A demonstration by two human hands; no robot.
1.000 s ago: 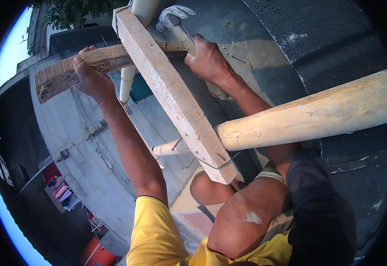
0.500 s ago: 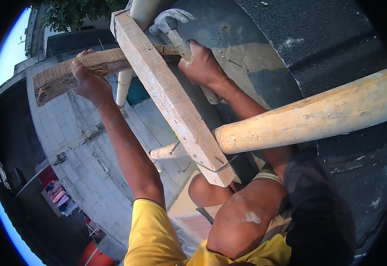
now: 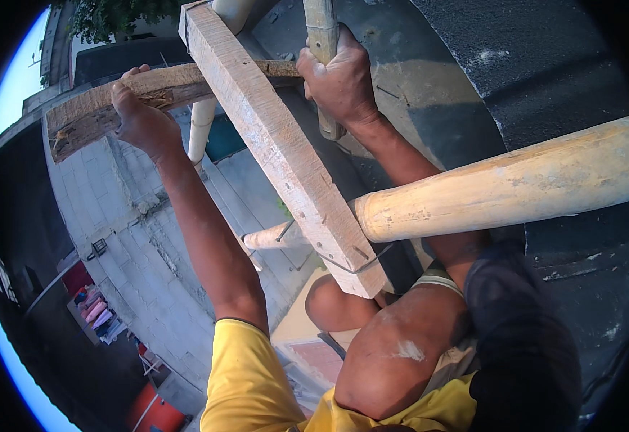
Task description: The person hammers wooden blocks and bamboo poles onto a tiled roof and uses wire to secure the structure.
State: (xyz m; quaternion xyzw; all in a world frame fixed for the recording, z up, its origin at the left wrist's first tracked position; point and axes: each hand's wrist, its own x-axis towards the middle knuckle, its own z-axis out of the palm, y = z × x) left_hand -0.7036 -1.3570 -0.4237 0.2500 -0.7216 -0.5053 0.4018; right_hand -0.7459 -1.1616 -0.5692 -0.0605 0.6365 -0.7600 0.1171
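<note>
Two bare hands grip separate objects. At ten o'clock, the left hand (image 3: 145, 121) clasps a rough board (image 3: 87, 115), thumb on the near side and fingertips over the far edge; the board extends toward twelve o'clock, passing behind a square beam (image 3: 271, 144). At twelve o'clock, the right hand (image 3: 339, 81) has its fingers closed around the handle of a hammer (image 3: 321, 29), whose head is out of view. The beam runs from eleven to five o'clock, beside a thick bamboo pole (image 3: 501, 180) pointing toward three o'clock.
</note>
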